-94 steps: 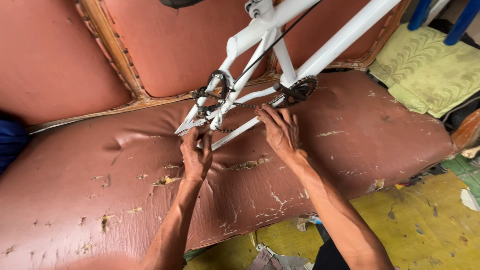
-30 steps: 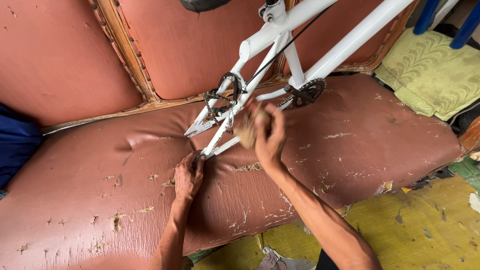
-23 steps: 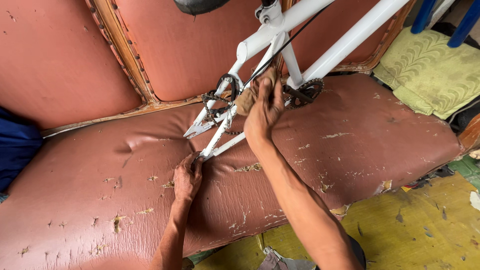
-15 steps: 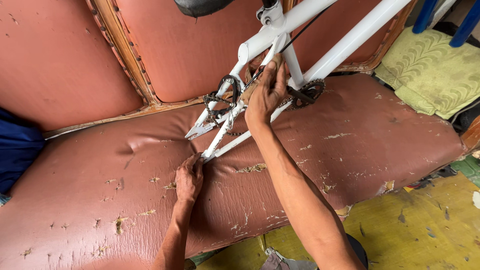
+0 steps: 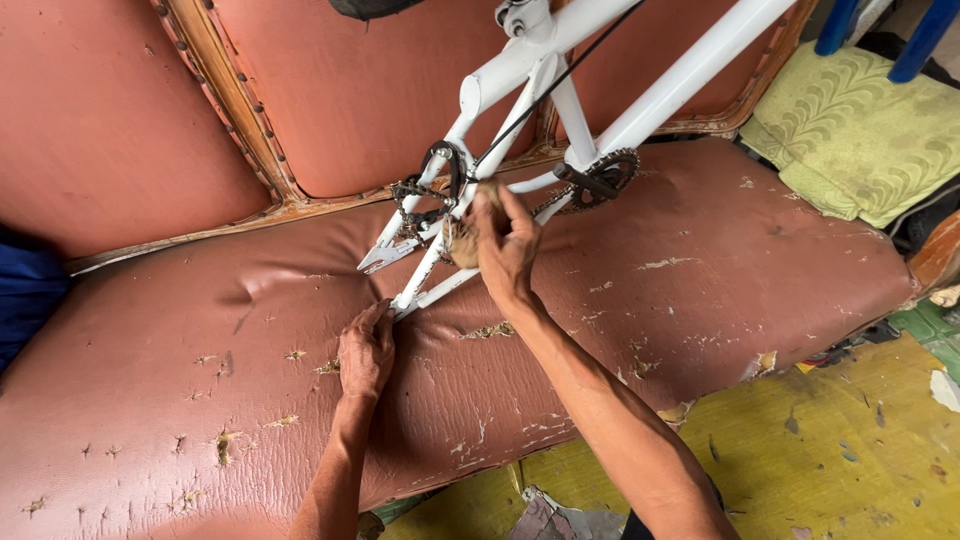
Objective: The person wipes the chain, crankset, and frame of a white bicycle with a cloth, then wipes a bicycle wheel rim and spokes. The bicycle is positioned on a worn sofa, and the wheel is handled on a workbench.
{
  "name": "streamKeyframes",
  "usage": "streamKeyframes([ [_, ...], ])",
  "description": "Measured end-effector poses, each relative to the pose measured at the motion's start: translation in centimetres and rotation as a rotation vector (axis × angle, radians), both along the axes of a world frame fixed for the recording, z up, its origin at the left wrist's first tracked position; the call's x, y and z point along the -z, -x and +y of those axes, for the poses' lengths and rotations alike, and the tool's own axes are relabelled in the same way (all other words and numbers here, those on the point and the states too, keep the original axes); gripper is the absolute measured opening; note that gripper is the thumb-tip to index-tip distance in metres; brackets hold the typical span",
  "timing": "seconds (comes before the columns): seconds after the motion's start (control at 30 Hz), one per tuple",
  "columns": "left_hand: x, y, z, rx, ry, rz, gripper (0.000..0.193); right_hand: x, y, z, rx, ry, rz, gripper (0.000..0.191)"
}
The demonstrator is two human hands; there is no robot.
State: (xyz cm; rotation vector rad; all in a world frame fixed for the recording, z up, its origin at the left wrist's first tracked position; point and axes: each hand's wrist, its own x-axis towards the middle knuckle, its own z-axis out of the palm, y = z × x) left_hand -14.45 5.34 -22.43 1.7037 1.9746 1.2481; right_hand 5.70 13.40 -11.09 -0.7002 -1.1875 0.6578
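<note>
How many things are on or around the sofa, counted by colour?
White: 1, the bike frame
Yellow-green: 1, the cushion
Blue: 3, two bars at the top right and a cloth at the left edge
Brown: 1, the rag in the right hand
Total: 6

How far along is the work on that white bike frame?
Done: the white bike frame lies on the worn couch seat, chain and chainring fitted. In hand: the right hand presses a brownish wad against the rear stays; the left hand rests at their tip. Left: no rear wheel shows.
</note>
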Motion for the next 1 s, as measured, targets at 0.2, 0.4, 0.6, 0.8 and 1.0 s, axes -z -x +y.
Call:
streamKeyframes([
  [0.2, 0.2, -0.1, 0.0, -0.031, 0.014, 0.015, 0.029, -5.0, -0.8, 0.5, -0.014, 0.024, 0.276, 0.036],
  [0.4, 0.3, -0.1, 0.0, -0.018, -0.019, 0.018, 0.028, -3.4, 0.9, -0.4, 0.065, -0.073, 0.106, 0.034],
  [0.6, 0.3, 0.1, 0.0, -0.013, -0.042, 0.019, 0.027, 3.8, 1.7, -1.4, -0.085, 0.123, 0.034, 0.026],
  [0.8, 0.2, 0.0, 0.0, -0.010, -0.003, -0.023, 0.028, 5.1, -0.5, -0.8, -0.066, 0.052, -0.337, 0.026],
  [1.0, 0.3, 0.1, -0.1, 0.000, -0.022, 0.013, 0.027, 4.2, -6.9, 0.0, 0.336, -0.136, -0.570, 0.040],
])
